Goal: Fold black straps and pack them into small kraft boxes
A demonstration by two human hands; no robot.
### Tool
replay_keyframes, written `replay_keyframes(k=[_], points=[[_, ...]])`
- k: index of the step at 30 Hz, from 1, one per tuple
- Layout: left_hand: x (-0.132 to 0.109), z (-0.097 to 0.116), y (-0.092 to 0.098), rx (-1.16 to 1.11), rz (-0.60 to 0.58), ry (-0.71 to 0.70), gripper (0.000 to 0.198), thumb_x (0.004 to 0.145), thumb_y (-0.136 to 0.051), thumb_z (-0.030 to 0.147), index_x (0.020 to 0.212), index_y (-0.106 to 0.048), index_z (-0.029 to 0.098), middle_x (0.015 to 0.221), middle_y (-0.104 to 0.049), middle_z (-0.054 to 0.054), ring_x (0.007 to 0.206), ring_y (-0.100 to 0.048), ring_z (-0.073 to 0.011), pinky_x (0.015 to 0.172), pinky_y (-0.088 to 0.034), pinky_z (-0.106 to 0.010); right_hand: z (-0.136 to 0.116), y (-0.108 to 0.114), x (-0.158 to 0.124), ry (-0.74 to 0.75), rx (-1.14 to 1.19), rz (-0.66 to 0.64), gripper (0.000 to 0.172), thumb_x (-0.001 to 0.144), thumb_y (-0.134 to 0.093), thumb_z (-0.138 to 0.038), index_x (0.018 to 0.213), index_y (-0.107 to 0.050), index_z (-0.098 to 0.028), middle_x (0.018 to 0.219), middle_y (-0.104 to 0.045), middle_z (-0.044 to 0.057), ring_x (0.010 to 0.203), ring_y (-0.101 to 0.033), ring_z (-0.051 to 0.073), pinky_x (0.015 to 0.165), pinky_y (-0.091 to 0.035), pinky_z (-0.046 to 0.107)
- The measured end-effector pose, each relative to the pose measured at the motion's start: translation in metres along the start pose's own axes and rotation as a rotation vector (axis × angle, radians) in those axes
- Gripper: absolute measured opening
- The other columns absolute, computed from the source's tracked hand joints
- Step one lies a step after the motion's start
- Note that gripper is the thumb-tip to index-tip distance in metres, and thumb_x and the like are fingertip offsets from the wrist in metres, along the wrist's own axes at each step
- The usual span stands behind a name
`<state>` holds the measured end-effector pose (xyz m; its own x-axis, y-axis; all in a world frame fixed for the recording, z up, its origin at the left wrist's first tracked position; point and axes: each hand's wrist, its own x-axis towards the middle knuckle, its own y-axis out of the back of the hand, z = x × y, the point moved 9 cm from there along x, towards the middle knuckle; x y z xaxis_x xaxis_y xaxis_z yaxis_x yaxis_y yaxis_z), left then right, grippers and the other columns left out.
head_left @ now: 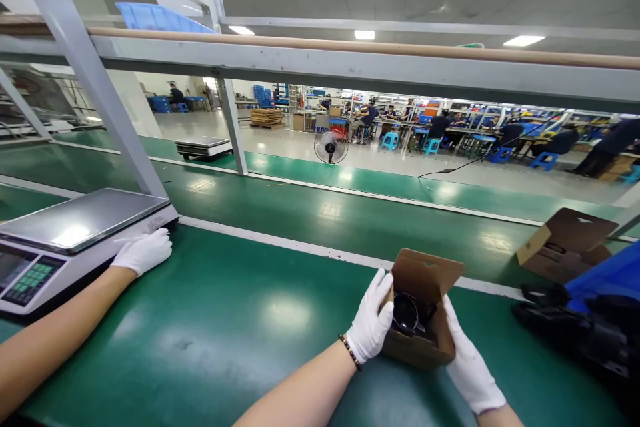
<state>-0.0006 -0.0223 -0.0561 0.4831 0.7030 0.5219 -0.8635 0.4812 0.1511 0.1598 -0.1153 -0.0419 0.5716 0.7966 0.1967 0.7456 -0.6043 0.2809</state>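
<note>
A small brown cardboard box (420, 350) with its lid flap raised is between my two white-gloved hands, over the green work surface. My left hand (369, 320), with a beaded bracelet at the wrist, grips the box's left wall. On the opposite wall, my right hand (467, 360) presses with its fingers partly hidden behind the cardboard. Inside the box lies a black object with a shiny round rim (405, 313); its kind cannot be made out.
At the left, a co-worker's gloved hand (144, 252) touches a weighing scale (85, 220). Another open cardboard box (565, 247) stands at the right, near a blue bin (613, 273) and black items (580, 333). A metal post (95, 73) rises behind the scale.
</note>
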Motion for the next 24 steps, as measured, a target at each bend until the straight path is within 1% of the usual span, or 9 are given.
replay_keyframes(k=[3, 5, 9, 12, 15, 17, 19, 21, 24], points=[[0.001, -0.001, 0.000, -0.032, 0.022, 0.066, 0.053, 0.095, -0.030, 0.050, 0.140, -0.040, 0.024, 0.150, -0.034, -0.003, 0.140, -0.026, -0.0219, 0.119, -0.018, -0.040, 0.012, -0.017, -0.007, -0.174, 0.118, -0.003, 0.080, 0.076, -0.052, -0.063, 0.144, -0.029, -0.027, 0.138, -0.049, 0.003, 0.123, -0.049, 0.023, 0.103, -0.041, 0.036], [0.000, -0.005, -0.006, -0.100, 0.008, 0.116, 0.056, 0.095, -0.028, 0.052, 0.143, -0.035, 0.023, 0.151, -0.030, -0.003, 0.140, -0.025, -0.0214, 0.120, -0.017, -0.038, 0.015, -0.018, -0.008, -0.245, 0.078, -0.004, 0.090, 0.067, -0.062, -0.062, 0.144, -0.029, -0.028, 0.135, -0.051, 0.002, 0.123, -0.049, 0.025, 0.106, -0.037, 0.038], [-0.006, -0.017, -0.012, -0.264, 0.030, 0.213, 0.067, 0.093, -0.024, 0.059, 0.147, -0.024, 0.021, 0.154, -0.022, -0.003, 0.143, -0.017, -0.0218, 0.120, -0.014, -0.036, 0.015, -0.013, -0.007, -0.267, 0.057, -0.032, 0.086, 0.071, -0.057, -0.060, 0.145, -0.025, -0.030, 0.134, -0.053, 0.001, 0.122, -0.050, 0.025, 0.103, -0.040, 0.038], [-0.001, -0.011, 0.000, -0.262, 0.073, 0.187, 0.066, 0.092, -0.023, 0.060, 0.145, -0.030, 0.021, 0.153, -0.026, -0.004, 0.142, -0.021, -0.0222, 0.120, -0.017, -0.037, 0.012, -0.018, -0.011, -0.188, 0.065, -0.092, 0.077, 0.080, -0.049, -0.056, 0.146, -0.020, -0.029, 0.135, -0.051, 0.003, 0.121, -0.051, 0.024, 0.100, -0.043, 0.039], [0.010, 0.010, 0.020, -0.146, 0.061, 0.118, 0.056, 0.095, -0.022, 0.054, 0.129, -0.053, 0.022, 0.138, -0.050, -0.005, 0.130, -0.042, -0.0228, 0.116, -0.027, -0.043, 0.006, -0.029, -0.021, -0.016, -0.014, -0.188, 0.074, 0.086, -0.043, -0.050, 0.148, -0.012, -0.027, 0.135, -0.051, 0.008, 0.118, -0.054, 0.026, 0.095, -0.047, 0.042], [0.015, 0.027, 0.027, -0.067, -0.008, 0.093, 0.053, 0.095, -0.024, 0.053, 0.119, -0.061, 0.023, 0.129, -0.057, -0.004, 0.124, -0.048, -0.0230, 0.114, -0.030, -0.045, 0.005, -0.034, -0.029, 0.071, -0.072, -0.220, 0.074, 0.088, -0.042, -0.047, 0.149, -0.007, -0.027, 0.133, -0.053, 0.008, 0.116, -0.056, 0.027, 0.091, -0.050, 0.044], [0.013, 0.039, 0.027, -0.022, -0.103, 0.113, 0.051, 0.094, -0.029, 0.053, 0.123, -0.059, 0.023, 0.134, -0.054, -0.004, 0.129, -0.042, -0.0237, 0.116, -0.026, -0.045, 0.007, -0.035, -0.035, 0.096, -0.076, -0.215, 0.074, 0.088, -0.042, -0.044, 0.150, -0.005, -0.028, 0.133, -0.053, 0.008, 0.115, -0.056, 0.027, 0.091, -0.050, 0.045], [0.005, 0.044, 0.024, -0.004, -0.156, 0.175, 0.053, 0.093, -0.033, 0.054, 0.133, -0.050, 0.023, 0.145, -0.042, -0.003, 0.138, -0.029, -0.0235, 0.118, -0.019, -0.044, 0.010, -0.035, -0.040, 0.088, -0.049, -0.195, 0.075, 0.088, -0.043, -0.043, 0.150, -0.004, -0.028, 0.135, -0.051, 0.008, 0.116, -0.055, 0.027, 0.091, -0.049, 0.045], [-0.013, 0.043, 0.021, 0.015, -0.099, 0.303, 0.062, 0.091, -0.039, 0.051, 0.145, -0.028, 0.023, 0.154, -0.023, -0.003, 0.143, -0.017, -0.0230, 0.119, -0.014, -0.042, 0.010, -0.035, -0.046, 0.118, -0.071, -0.169, 0.076, 0.088, -0.043, -0.044, 0.149, -0.001, -0.030, 0.139, -0.047, 0.007, 0.117, -0.055, 0.027, 0.090, -0.050, 0.044]])
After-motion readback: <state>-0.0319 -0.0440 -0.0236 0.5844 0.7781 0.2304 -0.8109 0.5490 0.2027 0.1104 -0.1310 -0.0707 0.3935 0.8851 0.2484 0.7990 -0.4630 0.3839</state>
